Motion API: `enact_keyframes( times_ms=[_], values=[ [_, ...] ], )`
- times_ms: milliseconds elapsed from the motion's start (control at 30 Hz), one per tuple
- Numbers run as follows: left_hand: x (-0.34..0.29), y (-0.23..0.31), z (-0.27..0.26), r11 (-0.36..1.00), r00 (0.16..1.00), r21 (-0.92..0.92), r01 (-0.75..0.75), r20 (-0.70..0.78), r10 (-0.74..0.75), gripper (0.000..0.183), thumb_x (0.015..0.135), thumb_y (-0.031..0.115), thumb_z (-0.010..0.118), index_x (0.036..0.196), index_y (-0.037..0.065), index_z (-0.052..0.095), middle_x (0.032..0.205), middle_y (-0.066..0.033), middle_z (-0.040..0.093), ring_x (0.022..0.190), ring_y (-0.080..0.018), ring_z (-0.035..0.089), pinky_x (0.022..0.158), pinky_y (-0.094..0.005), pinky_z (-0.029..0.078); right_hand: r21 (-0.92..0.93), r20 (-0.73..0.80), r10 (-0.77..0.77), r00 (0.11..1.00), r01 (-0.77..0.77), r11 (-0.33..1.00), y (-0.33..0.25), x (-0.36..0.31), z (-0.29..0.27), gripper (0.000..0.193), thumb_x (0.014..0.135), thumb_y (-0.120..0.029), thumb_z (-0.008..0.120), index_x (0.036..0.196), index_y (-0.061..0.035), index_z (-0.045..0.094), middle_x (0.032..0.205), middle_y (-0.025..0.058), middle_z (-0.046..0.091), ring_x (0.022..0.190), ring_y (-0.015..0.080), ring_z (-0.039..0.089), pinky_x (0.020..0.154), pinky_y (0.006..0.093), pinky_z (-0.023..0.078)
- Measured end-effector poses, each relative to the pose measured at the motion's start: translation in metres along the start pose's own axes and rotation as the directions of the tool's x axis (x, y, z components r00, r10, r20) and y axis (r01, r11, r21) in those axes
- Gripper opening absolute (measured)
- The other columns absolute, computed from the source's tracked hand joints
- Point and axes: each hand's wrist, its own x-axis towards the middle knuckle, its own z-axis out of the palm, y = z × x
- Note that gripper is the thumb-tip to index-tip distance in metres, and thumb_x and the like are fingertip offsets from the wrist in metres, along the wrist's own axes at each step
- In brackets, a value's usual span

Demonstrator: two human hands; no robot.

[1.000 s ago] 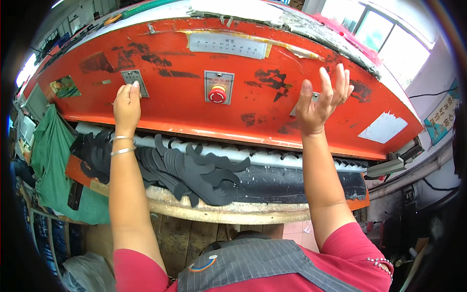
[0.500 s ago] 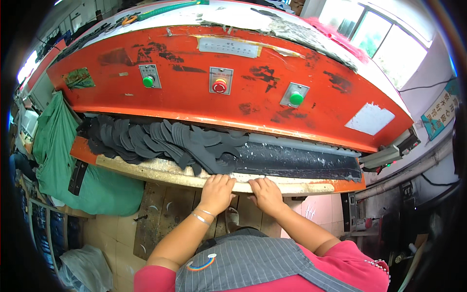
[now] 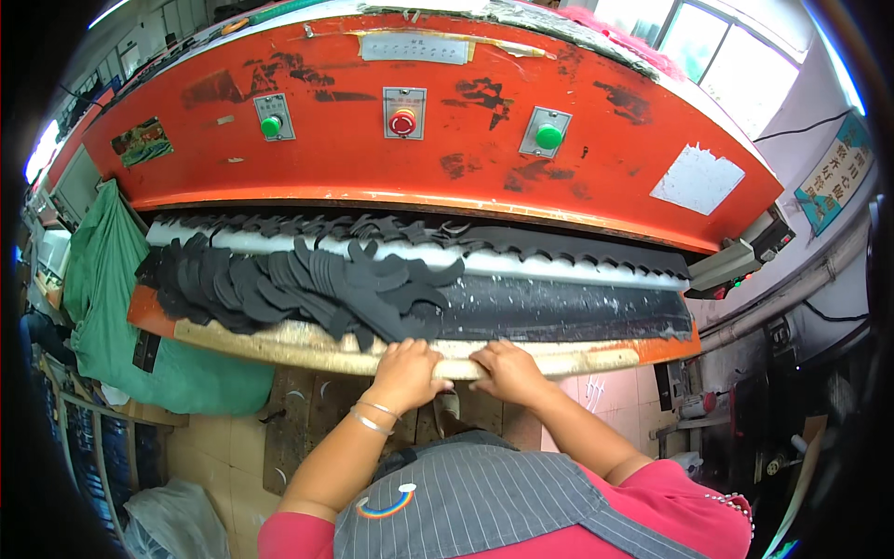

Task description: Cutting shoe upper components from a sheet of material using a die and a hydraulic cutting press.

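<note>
Both my hands are curled over the worn, cream-coloured front edge [image 3: 447,361] of an orange machine's sliding table. My left hand [image 3: 407,371] grips it left of the middle, with its fingertips close to the dark pieces. A short gap away, my right hand [image 3: 507,371] has its fingers over the same edge. On the table's black surface [image 3: 568,307], a heap of dark grey curved foam pieces [image 3: 307,284] covers the left half. Behind the heap runs a white board [image 3: 521,268], carrying a dark foam sheet [image 3: 559,244] with a scalloped front edge.
The orange machine front [image 3: 326,168] rises beyond the table, bearing a red button [image 3: 402,122] between two green buttons, left [image 3: 271,127] and right [image 3: 548,137]. Green cloth [image 3: 112,317] hangs at the left. A grey bracket [image 3: 726,267] juts out on the right.
The table has come out toward me, baring the white board and more of the foam sheet behind the heap. Both hands have kept their hold on the edge.
</note>
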Motion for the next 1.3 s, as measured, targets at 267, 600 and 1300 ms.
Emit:
enact_keyframes(
  times_ms=[267, 600, 1300],
  values=[
    [0.110, -0.036, -0.006, 0.991, 0.864, -0.115, -0.062, -0.504, -0.005, 0.046, 0.082, 0.031, 0.068, 0.114, -0.002, 0.062, 0.116, -0.0157, 0.062, 0.113, -0.0319, 0.055, 0.100, -0.0418, 0.039, -0.018, -0.429, -0.180, 0.885, 0.191, 0.981, 0.048, 0.143, -0.038, 0.026, 0.081, -0.017, 0.068, 0.104, -0.0057, 0.065, 0.101, 0.0110, 0.066, 0.101, 0.0307, 0.060, 0.084, 0.0395, 0.050],
    [0.136, -0.092, 0.053, 0.994, 0.922, 0.109, -0.020, -0.382, 0.061, 0.063, 0.082, 0.031, 0.067, 0.132, -0.002, 0.048, 0.135, -0.0168, 0.051, 0.132, -0.0297, 0.041, 0.112, -0.0457, 0.027, 0.266, -0.593, -0.065, 0.802, 0.271, 0.925, 0.090, 0.196, -0.032, 0.007, 0.082, -0.009, 0.069, 0.084, -0.0038, 0.063, 0.080, 0.0088, 0.061, 0.072, 0.0249, 0.058, 0.069, 0.0336, 0.048],
    [0.101, -0.021, 0.002, -0.468, 0.851, -0.720, -0.512, -0.349, -0.393, 0.032, 0.100, 0.035, 0.048, 0.079, 0.011, 0.046, 0.063, 0.0029, 0.041, 0.067, -0.0139, 0.049, 0.096, -0.0416, 0.042, 0.877, -0.450, 0.355, 0.820, 0.481, 0.000, 0.038, 0.006, -0.061, 0.021, 0.092, -0.018, 0.063, 0.097, -0.0039, 0.048, 0.079, 0.0101, 0.062, 0.066, 0.0223, 0.066, 0.051, 0.0274, 0.054]
  ],
)
